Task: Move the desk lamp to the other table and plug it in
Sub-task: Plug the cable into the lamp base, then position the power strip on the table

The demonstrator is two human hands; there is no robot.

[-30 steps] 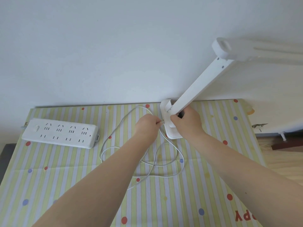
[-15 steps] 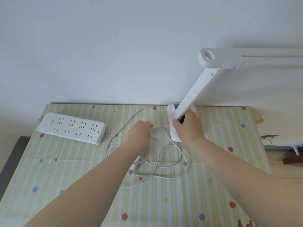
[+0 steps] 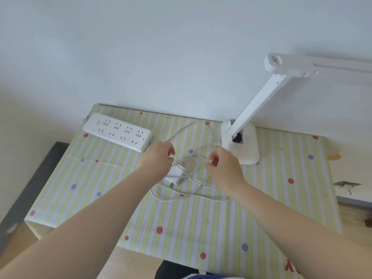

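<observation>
Both hands were on the cable at centre frame: the left hand (image 3: 159, 158) pinched a strand of the white cord (image 3: 198, 162) between fingertips, and the right hand (image 3: 223, 168) curled around another strand just beside the lamp base, apparently to sort the loose loops before plugging in. Right of centre, the desk lamp (image 3: 247, 146) stood on the striped tablecloth (image 3: 201, 218), its arm slanting toward the upper right, the cord's small end reaching its base. Between the wrists lay the white plug adapter (image 3: 176, 174), free of either grip. At upper left waited the power strip (image 3: 117, 131), sockets up, close enough, I'd judge, for the cord.
</observation>
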